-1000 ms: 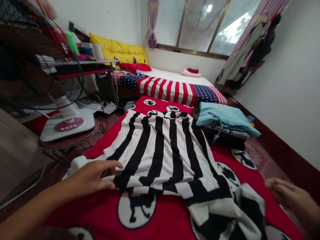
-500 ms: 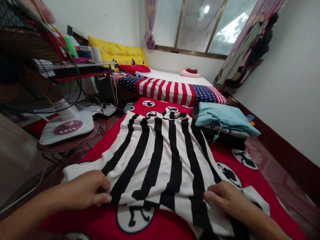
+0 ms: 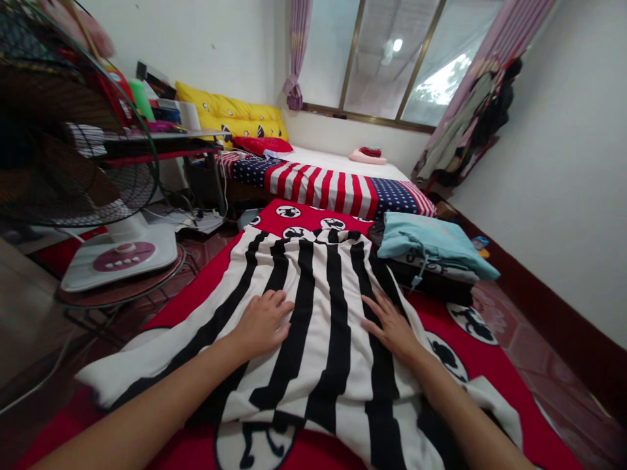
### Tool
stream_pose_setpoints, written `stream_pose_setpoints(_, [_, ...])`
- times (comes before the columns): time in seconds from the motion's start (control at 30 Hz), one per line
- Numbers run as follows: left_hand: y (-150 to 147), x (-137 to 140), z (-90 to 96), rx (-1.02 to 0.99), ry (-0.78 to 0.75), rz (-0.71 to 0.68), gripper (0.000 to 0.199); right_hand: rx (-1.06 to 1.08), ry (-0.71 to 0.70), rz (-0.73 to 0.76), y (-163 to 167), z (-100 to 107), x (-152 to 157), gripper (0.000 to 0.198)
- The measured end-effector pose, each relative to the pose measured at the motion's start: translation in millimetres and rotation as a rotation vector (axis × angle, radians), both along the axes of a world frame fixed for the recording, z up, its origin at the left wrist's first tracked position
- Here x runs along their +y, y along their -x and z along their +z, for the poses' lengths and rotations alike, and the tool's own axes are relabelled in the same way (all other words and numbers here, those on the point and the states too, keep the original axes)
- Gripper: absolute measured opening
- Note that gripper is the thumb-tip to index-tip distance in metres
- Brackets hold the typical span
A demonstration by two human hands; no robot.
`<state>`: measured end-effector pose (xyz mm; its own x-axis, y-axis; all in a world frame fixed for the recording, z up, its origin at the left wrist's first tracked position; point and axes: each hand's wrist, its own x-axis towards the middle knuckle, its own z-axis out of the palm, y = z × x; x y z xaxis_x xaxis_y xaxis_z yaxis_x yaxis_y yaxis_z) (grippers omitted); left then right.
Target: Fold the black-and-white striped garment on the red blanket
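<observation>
Both left hand [image 3: 263, 324] and right hand [image 3: 393, 326] rest on the striped garment [image 3: 321, 356], fingers spread, pinching nothing; it lies across the red blanket [image 3: 490, 360]. Likely light, soft and floppy, it seems best held by its hem.

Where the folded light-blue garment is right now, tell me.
The light-blue garment sits right of centre in the head view, atop a folded pile, beyond the right hand and beside the striped garment.
</observation>
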<state>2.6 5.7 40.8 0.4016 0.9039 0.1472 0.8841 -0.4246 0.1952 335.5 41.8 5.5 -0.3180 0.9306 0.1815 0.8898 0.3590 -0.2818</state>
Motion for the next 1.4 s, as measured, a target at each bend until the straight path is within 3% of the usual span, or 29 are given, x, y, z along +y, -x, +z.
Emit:
stream_pose_setpoints(0.13, [31.6, -20.8, -6.1, 0.048, 0.01, -0.002, 0.026, -0.244, -0.026, -0.267, -31.6, -6.4, 13.4, 0.048])
stream_pose_setpoints(0.2, [45.5, -31.2, -1.9, 0.035, 0.054, 0.006, 0.024, -0.31, -0.004, -0.302, -26.4, 1.5, 17.5, 0.044])
stream_pose_setpoints(0.3, [59.9, -34.1, 8.0, 0.053, 0.158, 0.046, 0.018, -0.273, -0.033, -0.242, -3.7, 10.0, 23.9, 0.038])
stream_pose_setpoints(0.4, [71.7, -15.4, 18.7, 0.099, 0.289, 0.114, 0.036, -0.109, -0.139, -0.16, 11.3, 1.8, 30.8, 0.039])
stream_pose_setpoints(0.5, [84.3, 25.4, 28.6, 0.058, 0.426, 0.217, 0.041, 0.046, -0.245, -0.134, 9.9, -16.0, 36.9, 0.039])
stream_pose_setpoints(0.57, [91.7, 60.9, 34.9, 0.019, 0.374, 0.292, 0.031, 0.123, -0.286, -0.125, 5.2, -24.9, 39.5, 0.04])
stream_pose_setpoints(0.63, [95.8, 97.5, 40.5, -0.009, 0.224, 0.358, 0.022, 0.171, -0.298, -0.118, 1.6, -28.9, 40.5, 0.04])
stream_pose_setpoints(0.73, [93.0, 144.5, 44.7, -0.044, 0.08, 0.424, 0.029, 0.227, -0.291, -0.123, -0.6, -29.0, 40.5, 0.038])
stream_pose_setpoints(0.93, [71.2, 199.1, 36.1, -0.046, 0.122, 0.382, 0.035, 0.353, -0.259, -0.147, -5.3, -29.9, 42.5, 0.031])
stream_pose_setpoints(1.07, [57.6, 220.5, 29.4, -0.031, 0.164, 0.436, 0.03, 0.404, -0.271, -0.163, -8.2, -34.5, 44.2, 0.03])
stream_pose_setpoints(1.17, [46.8, 228.1, 26.5, -0.069, 0.066, 0.519, 0.029, 0.427, -0.277, -0.169, -8.7, -36.8, 44.4, 0.029])
stream_pose_setpoints(1.27, [35.7, 225.2, 19.1, -0.141, -0.08, 0.581, 0.025, 0.45, -0.27, -0.169, -8.4, -36.0, 44.0, 0.028])
stream_pose_setpoints(1.4, [22.1, 206.3, -5.7, -0.254, -0.181, 0.562, 0.027, 0.454, -0.252, -0.172, -8.0, -33.5, 43.2, 0.026])
